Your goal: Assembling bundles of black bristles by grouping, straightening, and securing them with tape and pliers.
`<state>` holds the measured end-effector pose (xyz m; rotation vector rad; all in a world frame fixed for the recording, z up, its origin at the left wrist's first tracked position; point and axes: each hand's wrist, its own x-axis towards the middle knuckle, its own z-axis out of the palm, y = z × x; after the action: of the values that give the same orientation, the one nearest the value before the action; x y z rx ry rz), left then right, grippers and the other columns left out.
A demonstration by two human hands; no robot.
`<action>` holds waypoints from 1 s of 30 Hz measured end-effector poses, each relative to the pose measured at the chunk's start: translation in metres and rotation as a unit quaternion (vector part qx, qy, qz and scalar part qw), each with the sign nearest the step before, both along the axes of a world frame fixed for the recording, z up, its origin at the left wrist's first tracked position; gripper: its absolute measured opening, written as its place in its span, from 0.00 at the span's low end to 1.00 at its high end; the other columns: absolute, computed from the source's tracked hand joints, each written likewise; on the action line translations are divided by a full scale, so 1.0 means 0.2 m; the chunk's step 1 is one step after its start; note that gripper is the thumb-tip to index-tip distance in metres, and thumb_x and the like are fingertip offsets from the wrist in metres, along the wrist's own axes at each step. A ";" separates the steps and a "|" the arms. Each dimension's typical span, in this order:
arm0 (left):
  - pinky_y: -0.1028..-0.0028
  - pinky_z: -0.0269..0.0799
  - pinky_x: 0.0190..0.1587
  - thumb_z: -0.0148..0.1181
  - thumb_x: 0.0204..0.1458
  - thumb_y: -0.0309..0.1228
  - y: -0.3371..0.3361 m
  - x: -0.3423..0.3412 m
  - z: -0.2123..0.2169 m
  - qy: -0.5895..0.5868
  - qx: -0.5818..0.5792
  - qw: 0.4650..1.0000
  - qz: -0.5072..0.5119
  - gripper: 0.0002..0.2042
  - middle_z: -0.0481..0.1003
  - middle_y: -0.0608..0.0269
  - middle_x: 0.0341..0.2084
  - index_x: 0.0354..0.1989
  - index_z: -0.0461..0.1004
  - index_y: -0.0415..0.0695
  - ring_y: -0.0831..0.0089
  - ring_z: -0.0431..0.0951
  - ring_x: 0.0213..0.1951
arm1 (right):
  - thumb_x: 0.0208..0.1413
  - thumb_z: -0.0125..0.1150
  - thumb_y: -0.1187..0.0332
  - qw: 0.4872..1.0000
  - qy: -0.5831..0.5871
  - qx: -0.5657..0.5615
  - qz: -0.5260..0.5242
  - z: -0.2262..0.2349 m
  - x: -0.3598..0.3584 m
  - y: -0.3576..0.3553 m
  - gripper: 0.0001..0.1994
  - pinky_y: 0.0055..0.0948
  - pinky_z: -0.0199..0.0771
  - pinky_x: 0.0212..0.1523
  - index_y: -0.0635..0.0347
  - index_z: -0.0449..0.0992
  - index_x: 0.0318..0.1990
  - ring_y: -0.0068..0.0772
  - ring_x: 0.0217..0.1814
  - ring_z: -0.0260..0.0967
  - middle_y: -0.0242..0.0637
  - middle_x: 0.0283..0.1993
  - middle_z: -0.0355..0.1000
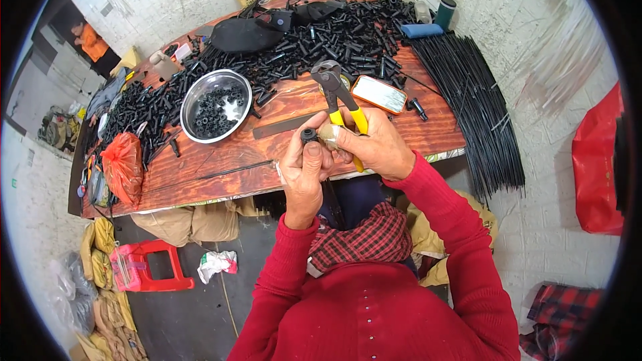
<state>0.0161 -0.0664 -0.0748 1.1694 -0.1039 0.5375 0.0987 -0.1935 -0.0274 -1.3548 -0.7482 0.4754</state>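
Closed around a small black tubular part, my left hand holds it with its round open end facing up. My right hand grips yellow-handled pliers or cutters, whose dark metal head points up and away over the table. Its wrapped thumb and fingers meet the left fingers at the black part. Just beyond the hands, a phone with a pale screen and orange edge lies on the wooden table. A flat dark strip lies left of the hands.
A metal bowl of small black rings stands left. Heaped black tubular parts cover the table's back. Long black rods overhang its right side. A red bag sits left, a red stool below. Another person stands in the doorway.
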 end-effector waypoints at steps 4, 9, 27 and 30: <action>0.83 0.47 0.21 0.54 0.66 0.45 0.00 0.00 0.00 -0.004 0.000 1.000 -0.004 0.28 0.62 0.75 0.18 0.65 0.63 0.34 0.87 0.56 0.18 | 0.59 0.62 0.66 0.998 -0.054 -0.024 -0.039 0.00 -0.02 0.00 0.10 0.27 0.68 0.27 0.65 0.78 0.42 0.23 0.25 0.70 0.31 0.26 0.72; 0.84 0.53 0.23 0.54 0.66 0.43 0.00 0.02 -0.01 0.016 0.001 1.000 0.026 0.27 0.65 0.76 0.20 0.65 0.64 0.35 0.88 0.59 0.21 | 0.55 0.62 0.74 0.936 -0.272 -0.091 -0.204 0.01 -0.09 0.05 0.12 0.29 0.72 0.34 0.68 0.76 0.47 0.22 0.32 0.70 0.31 0.31 0.73; 0.83 0.47 0.21 0.50 0.67 0.46 0.03 0.04 -0.02 -0.036 -0.032 0.997 -0.066 0.27 0.57 0.75 0.19 0.62 0.63 0.32 0.87 0.53 0.18 | 0.66 0.50 0.64 0.932 -0.066 -0.311 0.172 0.21 0.07 -0.27 0.12 0.26 0.73 0.30 0.65 0.75 0.37 0.22 0.28 0.73 0.33 0.29 0.76; 0.82 0.48 0.22 0.50 0.67 0.47 0.02 0.03 -0.01 -0.026 -0.026 0.997 -0.065 0.26 0.59 0.75 0.19 0.57 0.67 0.33 0.87 0.54 0.19 | 0.67 0.48 0.67 0.915 -0.095 -0.333 0.206 0.23 0.10 -0.28 0.10 0.26 0.75 0.34 0.65 0.72 0.40 0.24 0.31 0.75 0.35 0.33 0.76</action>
<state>0.0231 -0.0624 -0.0774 1.0897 -0.2080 0.4530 0.1196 -0.2493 0.0186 -1.9013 -1.1002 1.0087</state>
